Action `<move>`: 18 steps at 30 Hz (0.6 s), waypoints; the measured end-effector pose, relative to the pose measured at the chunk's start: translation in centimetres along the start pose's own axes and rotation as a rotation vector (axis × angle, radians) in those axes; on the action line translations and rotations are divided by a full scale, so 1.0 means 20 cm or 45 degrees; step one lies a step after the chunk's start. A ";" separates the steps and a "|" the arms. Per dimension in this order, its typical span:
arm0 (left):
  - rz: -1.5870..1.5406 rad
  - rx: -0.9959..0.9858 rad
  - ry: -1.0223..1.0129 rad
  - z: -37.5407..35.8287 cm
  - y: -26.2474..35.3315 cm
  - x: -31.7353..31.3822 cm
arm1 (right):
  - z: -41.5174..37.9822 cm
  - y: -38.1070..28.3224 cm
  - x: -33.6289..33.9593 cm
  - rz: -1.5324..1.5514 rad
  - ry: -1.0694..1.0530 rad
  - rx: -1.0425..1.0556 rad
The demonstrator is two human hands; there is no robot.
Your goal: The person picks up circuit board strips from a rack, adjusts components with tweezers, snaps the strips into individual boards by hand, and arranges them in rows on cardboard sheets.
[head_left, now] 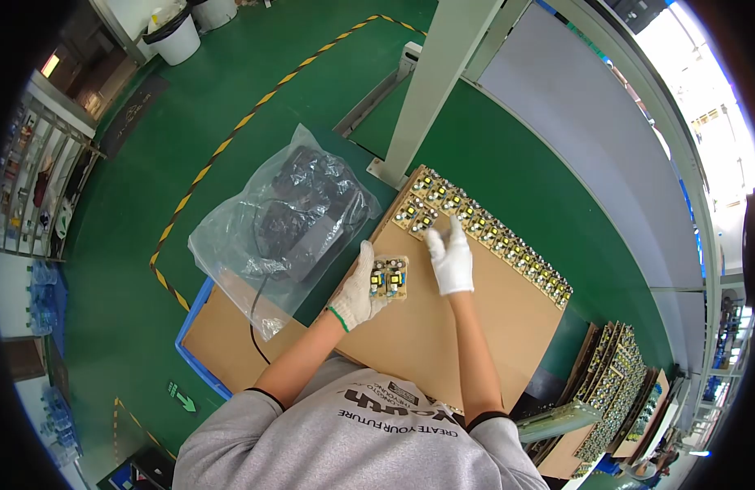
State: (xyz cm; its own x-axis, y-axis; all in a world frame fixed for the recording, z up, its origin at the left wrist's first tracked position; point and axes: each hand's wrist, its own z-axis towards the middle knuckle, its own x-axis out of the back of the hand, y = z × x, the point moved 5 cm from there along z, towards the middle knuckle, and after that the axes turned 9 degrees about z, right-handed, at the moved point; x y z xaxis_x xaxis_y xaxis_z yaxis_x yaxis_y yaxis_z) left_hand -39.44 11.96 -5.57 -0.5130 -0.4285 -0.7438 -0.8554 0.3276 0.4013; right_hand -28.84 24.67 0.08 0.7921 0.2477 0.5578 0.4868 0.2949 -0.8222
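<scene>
In the head view my left hand [360, 287], in a cream knitted glove with a green cuff edge, grips a small circuit board [389, 278] by its left side. Yellow-marked transformers and capacitors face up on that board. My right hand [452, 260], in a white glove, is over the cardboard sheet [467, 318] with thumb and index finger apart and nothing visible between them. Its fingertips are right by the rows of circuit boards [496, 235] lined up along the sheet's far edge. Two short rows sit at the upper left end of that line.
A clear plastic bag [288, 220] with dark items and a cable lies left of the sheet, near a blue-edged tray [199, 306]. Stacked cardboard layers of circuit boards [610, 392] stand at lower right. A metal post [430, 86] rises behind the sheet.
</scene>
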 end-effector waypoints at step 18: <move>0.131 0.027 0.109 0.12 0.01 -0.14 | -0.26 0.06 0.23 -0.475 0.062 0.009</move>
State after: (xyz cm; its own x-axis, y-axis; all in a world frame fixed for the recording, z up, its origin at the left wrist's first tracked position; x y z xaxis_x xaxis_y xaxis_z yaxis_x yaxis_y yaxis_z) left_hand -37.97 15.18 -4.80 -0.6030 -0.4618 -0.6505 -0.7967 0.3906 0.4612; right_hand -22.75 21.36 1.16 0.5775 0.0778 0.8127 0.7428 0.3631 -0.5625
